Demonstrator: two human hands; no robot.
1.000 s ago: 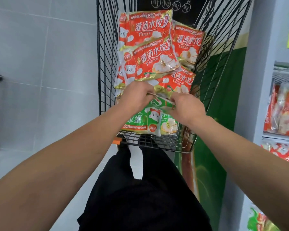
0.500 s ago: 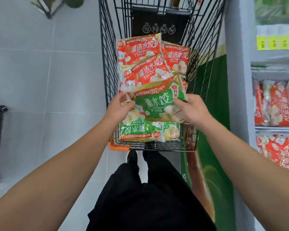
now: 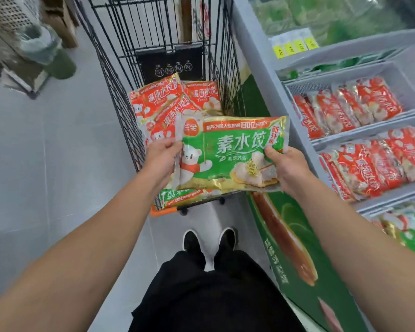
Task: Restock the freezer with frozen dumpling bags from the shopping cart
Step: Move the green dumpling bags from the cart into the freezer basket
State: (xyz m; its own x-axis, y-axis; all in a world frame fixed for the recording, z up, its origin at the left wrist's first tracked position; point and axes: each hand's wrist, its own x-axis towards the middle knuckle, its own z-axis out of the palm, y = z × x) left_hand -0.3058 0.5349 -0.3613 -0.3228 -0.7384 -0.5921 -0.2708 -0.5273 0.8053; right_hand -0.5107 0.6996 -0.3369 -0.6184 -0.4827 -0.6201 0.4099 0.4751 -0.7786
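Green dumpling bag (image 3: 230,154) held flat, print facing up, above the black wire shopping cart (image 3: 120,75); red dumpling bags (image 3: 175,99) piled at 12 o'clock inside; open freezer (image 3: 256,68) at 3 o'clock

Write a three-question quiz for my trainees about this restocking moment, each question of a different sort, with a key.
1. True or false: the green dumpling bag is held by both the left hand and the right hand.
2. Multiple choice: on which side of the shopping cart does the freezer stand? A. the person's left B. the person's right C. behind the person
3. Fill in: the bags in the two nearer full freezer compartments are mostly ____ in colour.

Key: 1 true; 2 B; 3 red
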